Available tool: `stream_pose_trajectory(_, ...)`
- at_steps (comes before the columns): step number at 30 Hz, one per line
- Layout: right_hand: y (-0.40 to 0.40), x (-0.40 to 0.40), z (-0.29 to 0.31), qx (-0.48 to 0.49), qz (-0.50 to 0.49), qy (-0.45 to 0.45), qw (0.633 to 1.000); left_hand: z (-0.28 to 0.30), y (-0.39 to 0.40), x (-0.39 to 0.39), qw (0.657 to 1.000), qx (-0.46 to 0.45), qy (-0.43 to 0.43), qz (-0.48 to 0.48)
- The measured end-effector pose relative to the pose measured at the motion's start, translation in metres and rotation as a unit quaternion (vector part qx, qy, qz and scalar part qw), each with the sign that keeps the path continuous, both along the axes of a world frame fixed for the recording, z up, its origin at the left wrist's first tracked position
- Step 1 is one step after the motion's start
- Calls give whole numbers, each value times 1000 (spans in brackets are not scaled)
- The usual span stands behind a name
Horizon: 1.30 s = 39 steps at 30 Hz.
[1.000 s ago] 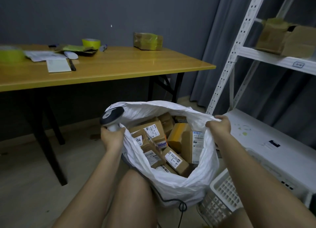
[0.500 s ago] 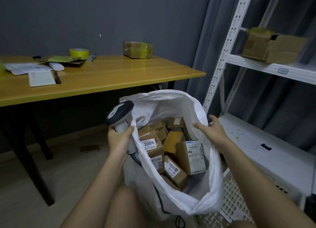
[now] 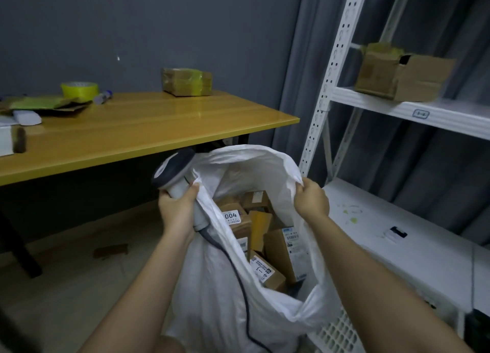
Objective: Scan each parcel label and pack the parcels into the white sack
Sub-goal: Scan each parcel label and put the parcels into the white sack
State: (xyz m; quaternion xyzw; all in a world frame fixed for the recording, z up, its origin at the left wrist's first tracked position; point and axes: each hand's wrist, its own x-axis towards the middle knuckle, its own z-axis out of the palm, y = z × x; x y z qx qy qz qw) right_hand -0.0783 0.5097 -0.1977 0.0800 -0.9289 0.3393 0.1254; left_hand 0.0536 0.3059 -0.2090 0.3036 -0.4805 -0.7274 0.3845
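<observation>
The white sack (image 3: pixel 212 294) stands open in front of me, held up between both hands. Inside lie several brown cardboard parcels (image 3: pixel 281 249) with white labels, one reading "004". My left hand (image 3: pixel 177 209) grips the grey-and-white barcode scanner (image 3: pixel 175 172) together with the sack's left rim; the scanner's dark cable (image 3: pixel 238 281) runs down the outside of the sack. My right hand (image 3: pixel 310 199) pinches the sack's right rim. One more taped parcel (image 3: pixel 187 81) sits on the yellow table (image 3: pixel 127 132).
A yellow tape roll (image 3: pixel 79 89), papers and a marker lie at the table's left. White metal shelving (image 3: pixel 397 109) at right carries open cardboard boxes (image 3: pixel 403 71). A white perforated crate (image 3: pixel 336 331) stands low beside the sack, and a white printer-like unit (image 3: pixel 397 246) sits to the right.
Both hands have lifted the sack's rim higher and drawn it taller. My right hand went from resting open on the rim to pinching it. The view has swung left to right.
</observation>
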Motion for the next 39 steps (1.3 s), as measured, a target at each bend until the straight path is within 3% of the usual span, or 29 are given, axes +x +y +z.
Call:
stream_pose_trajectory(2, 0, -30, 29, -23, 2, -13, 1000, 16, 3, -23, 1000, 0, 7, -6)
stream_pose_trajectory(5, 6, -56, 108, -179, 0, 108, 978, 48, -1, -46, 999, -9, 45, 5)
stream_pose_trajectory(7, 26, -54, 135, -234, -5, 171, 957, 67, -7, -51, 997, -32, 71, 7)
stream_pose_trajectory(11, 57, -44, 107, -147, -17, 68, 987, 61, 1, -47, 996, -80, 41, -18)
stream_pose_trajectory(16, 68, 3, 91, -205, 123, -67, 969, 25, 13, -27, 999, -26, -2, -28)
stream_pose_trajectory(21, 95, 41, 77, -91, 143, -147, 975, 28, 19, -3, 999, -38, -5, -8)
stream_pose_trajectory(24, 104, 57, 72, 49, 96, -252, 962, 29, 20, 9, 999, -34, -4, -4)
stream_pose_trajectory(26, 103, 59, 73, 128, 64, -242, 960, 26, 20, 17, 999, -31, -6, -7)
stream_pose_trajectory(27, 100, 60, 76, 121, 42, -196, 972, 25, 21, 20, 1000, -29, -6, -10)
stream_pose_trajectory(29, 92, 61, 90, 7, -21, -90, 996, 23, 22, 27, 999, -31, -4, -18)
stream_pose_trajectory(31, 86, 65, 98, -119, -83, 4, 989, 24, 25, 33, 999, -35, -2, -19)
stream_pose_trajectory(33, 84, 70, 90, -167, -81, -4, 983, 24, 28, 36, 999, -38, -2, -19)
stream_pose_trajectory(37, 90, 94, 61, -284, 20, -131, 949, 21, 31, 42, 999, -43, -3, -16)
stream_pose_trajectory(39, 101, 108, 52, -243, 32, -56, 968, 20, 33, 46, 999, -45, -6, -19)
